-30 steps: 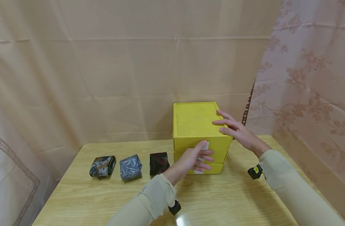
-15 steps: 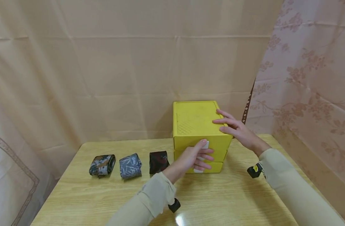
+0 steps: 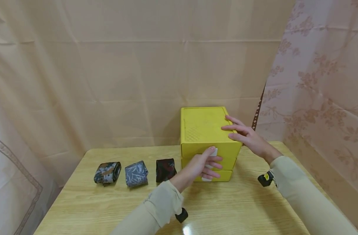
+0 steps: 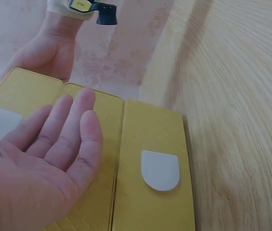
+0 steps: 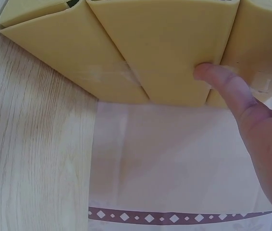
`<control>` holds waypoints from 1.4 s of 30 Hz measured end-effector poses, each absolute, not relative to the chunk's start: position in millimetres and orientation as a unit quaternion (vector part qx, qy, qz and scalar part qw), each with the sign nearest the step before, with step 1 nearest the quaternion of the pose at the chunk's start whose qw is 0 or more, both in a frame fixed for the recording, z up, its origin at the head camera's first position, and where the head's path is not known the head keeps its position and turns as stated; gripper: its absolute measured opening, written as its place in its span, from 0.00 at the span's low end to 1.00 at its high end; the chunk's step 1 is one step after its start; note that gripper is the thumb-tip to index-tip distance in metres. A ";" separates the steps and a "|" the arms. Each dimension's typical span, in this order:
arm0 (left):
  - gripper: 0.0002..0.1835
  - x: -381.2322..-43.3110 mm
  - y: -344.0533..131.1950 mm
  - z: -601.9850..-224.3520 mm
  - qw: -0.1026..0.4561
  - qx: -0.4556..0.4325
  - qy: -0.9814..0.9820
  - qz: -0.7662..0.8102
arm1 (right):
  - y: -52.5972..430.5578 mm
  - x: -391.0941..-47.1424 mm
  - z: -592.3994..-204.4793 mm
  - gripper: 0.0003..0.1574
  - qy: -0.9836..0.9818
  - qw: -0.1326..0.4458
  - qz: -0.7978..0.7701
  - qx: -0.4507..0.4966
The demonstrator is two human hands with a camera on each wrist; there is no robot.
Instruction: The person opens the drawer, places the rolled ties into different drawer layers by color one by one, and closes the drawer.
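So my right hand [image 3: 250, 139] is draped over the right edge of the yellow drawer box [image 3: 206, 122], fingers spread on top, thumb against its side. Not really clamped, just pressing with straightish fingers, I'd guess to steady it because it might slide if tugged. My left hand [image 3: 200, 165] is at the box's front, fingers loose and nearly straight, not wrapped round anything. That thumb's up at the top white tab [image 3: 215, 152], but I honestly can't tell if it's pressing it or just overlapping. So the box sits under my right fingers and just behind my left ones. Left of the box there's a row: dark red cloth [image 3: 164, 168] nearest, then grey-blue cloth [image 3: 136, 174], then camo-patterned roll [image 3: 105, 173], probably spaced so they don't tangle.
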State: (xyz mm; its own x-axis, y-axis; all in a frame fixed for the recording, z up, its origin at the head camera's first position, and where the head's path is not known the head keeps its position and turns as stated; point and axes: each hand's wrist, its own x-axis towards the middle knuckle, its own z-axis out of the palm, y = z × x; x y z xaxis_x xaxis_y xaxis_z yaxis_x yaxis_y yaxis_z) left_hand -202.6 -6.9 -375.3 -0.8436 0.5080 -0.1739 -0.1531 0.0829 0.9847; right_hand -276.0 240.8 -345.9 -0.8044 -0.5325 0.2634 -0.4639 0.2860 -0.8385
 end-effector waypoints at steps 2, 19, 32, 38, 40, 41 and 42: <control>0.39 -202.8 -7.4 -375.2 0.254 0.129 0.690 0.666 | 240.7 -276.0 -346.5 0.21 0.801 0.032 -0.511 -0.310; 0.39 -199.5 -5.9 -375.0 0.260 0.116 0.685 0.671 | 240.1 -276.6 -348.1 0.20 0.798 0.037 -0.519 -0.304; 0.39 -194.9 -6.6 -374.5 0.263 0.117 0.684 0.671 | 239.0 -274.5 -346.8 0.20 0.797 0.034 -0.521 -0.303; 0.40 -190.9 -7.0 -373.8 0.270 0.122 0.676 0.674 | 240.3 -275.2 -349.4 0.20 0.795 0.033 -0.524 -0.305; 0.40 -189.3 -7.3 -373.8 0.273 0.125 0.674 0.675 | 240.2 -275.1 -349.5 0.20 0.795 0.032 -0.523 -0.306; 0.40 -188.6 -7.7 -373.9 0.274 0.125 0.675 0.674 | 240.0 -274.9 -349.4 0.21 0.794 0.034 -0.524 -0.306; 0.40 -187.7 -8.1 -374.0 0.276 0.126 0.674 0.673 | 240.0 -274.8 -349.4 0.21 0.794 0.034 -0.525 -0.306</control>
